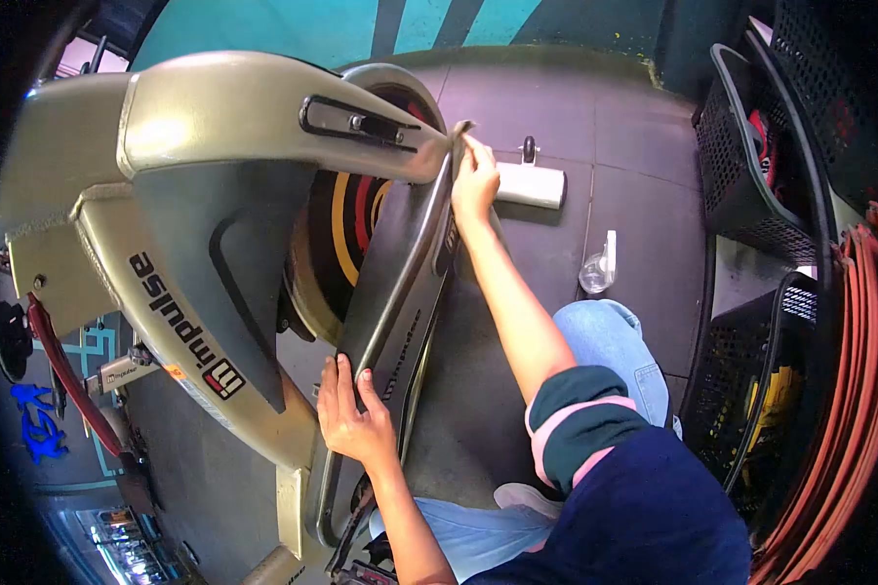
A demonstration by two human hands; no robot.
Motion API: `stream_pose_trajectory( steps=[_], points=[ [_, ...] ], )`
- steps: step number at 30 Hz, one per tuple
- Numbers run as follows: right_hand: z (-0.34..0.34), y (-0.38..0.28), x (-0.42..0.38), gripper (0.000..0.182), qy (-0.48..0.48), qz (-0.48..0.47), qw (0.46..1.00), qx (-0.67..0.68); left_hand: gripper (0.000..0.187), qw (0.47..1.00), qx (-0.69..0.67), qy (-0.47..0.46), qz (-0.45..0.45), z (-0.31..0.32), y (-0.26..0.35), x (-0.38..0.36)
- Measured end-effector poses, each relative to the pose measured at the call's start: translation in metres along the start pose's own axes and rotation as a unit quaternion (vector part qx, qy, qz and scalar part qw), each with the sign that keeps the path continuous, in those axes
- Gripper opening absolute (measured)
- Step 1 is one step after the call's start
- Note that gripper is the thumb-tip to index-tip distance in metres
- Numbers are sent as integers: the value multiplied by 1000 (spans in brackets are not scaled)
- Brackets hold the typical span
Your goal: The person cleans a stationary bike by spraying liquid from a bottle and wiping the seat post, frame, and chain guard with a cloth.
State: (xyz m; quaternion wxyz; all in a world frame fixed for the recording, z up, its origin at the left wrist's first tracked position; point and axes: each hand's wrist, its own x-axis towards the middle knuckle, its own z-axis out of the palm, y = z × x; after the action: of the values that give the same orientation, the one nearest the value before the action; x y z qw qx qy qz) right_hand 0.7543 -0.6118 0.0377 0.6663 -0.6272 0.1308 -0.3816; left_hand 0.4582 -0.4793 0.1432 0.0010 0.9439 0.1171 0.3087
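An exercise bike with a beige-gold frame (205,107) and "impulse" lettering fills the left side. Its long dark guard (392,292) slants up in front of me, beside a flywheel (337,229) with yellow and red rings. My left hand (356,414) lies on the lower part of the guard, fingers stretched out and holding nothing. At the guard's upper end, my right hand (475,185) is closed around a cloth (461,128). Only a small grey-brown edge of it shows above the fingers; the rest is hidden.
A clear container with a white upper part (600,268) stands on the dark floor (644,214). The bike's front foot (532,185) has a small wheel (529,149). Black perforated baskets (751,175) and stacked orange-red edges (849,390) line the right side.
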Motion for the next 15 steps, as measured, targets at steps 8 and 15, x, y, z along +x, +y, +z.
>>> stream_pose_trajectory(
  steps=[8, 15],
  points=[
    [-21, 25, -57, 30, 2, 258, 960, 111, 31, 1000, -23, -1, -15, -2, 2, 1],
    [-72, 2, -220, 41, -49, 375, 917, 130, 30, 1000, -19, 5, -13, -1, 1, -1]
  ],
)
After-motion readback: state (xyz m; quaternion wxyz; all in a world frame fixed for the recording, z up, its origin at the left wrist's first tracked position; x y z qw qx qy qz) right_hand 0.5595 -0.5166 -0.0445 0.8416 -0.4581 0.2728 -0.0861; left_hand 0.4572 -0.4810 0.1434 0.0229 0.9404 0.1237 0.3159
